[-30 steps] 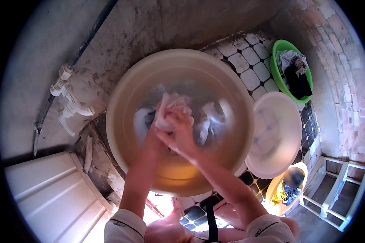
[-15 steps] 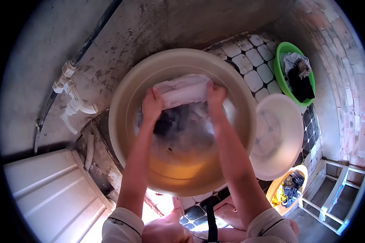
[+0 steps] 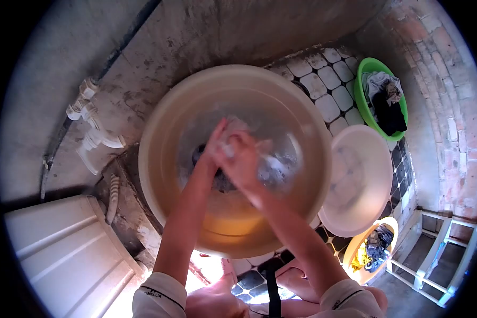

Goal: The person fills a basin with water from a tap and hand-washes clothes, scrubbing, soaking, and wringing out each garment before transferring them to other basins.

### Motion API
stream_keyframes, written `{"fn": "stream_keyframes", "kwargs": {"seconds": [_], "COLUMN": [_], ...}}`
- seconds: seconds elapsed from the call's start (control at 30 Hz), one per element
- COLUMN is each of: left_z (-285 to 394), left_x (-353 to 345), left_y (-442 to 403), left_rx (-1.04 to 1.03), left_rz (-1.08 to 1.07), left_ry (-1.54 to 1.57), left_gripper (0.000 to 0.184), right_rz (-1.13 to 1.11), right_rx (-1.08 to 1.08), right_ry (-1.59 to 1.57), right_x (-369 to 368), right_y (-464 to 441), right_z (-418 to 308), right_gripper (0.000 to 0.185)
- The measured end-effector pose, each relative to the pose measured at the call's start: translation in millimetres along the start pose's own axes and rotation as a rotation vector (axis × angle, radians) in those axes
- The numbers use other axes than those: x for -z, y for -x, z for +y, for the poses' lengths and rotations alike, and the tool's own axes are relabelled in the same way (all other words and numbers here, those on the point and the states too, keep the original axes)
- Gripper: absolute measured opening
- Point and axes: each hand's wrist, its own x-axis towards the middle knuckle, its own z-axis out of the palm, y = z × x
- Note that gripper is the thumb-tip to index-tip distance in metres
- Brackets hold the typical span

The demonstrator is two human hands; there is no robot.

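A large beige basin (image 3: 302, 212) holds soapy water with wet cloth in it. Over its middle my left hand (image 3: 215, 146) and my right hand (image 3: 241, 161) are pressed together on a bunched pale cloth (image 3: 237, 127). Both hands are closed round it, somewhat blurred by motion. Whitish fabric and foam (image 3: 276, 165) lie in the water to the right of my hands, and something dark shows in the water beside my left wrist.
A green basin (image 3: 360, 95) with clothes, a pale translucent basin (image 3: 363, 180) and an orange basin (image 3: 355, 273) with clothes stand to the right. A white rack (image 3: 434, 254) is at lower right. Left are a white tap (image 3: 98, 139) and a ribbed white panel (image 3: 69, 249).
Half a second ago my hands were apart, holding the pale cloth stretched between them. They have come together lower in the basin, and the cloth is bunched up.
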Motion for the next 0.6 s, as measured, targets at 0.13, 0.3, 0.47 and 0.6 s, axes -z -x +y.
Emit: {"fn": "stream_keyframes", "kwargs": {"seconds": [0.13,0.3,0.47,0.6], "left_z": [-50,-10,30,7], "left_x": [-72,-57,-4,24], "left_y": [23,23,16,4], "left_rx": [-0.642,-0.179,-0.738,-0.632], "left_rz": [-0.221,0.583,0.779,0.887], "left_ry": [-0.018,-0.479,-1.635,-2.314], "left_gripper": [0.034,0.034,0.045,0.043], "right_rz": [-0.095,-0.110,0.061,-0.181], "right_rx": [0.042,-0.612,-0.686,0.255], "right_ry": [0.084,0.067,0.262,0.696], "right_x": [4,-18,-45,-45], "right_y": [-16,-65,-40,8], "right_z": [-36,26,107,109], "right_gripper": [0.023,0.024,0.042,0.045]}}
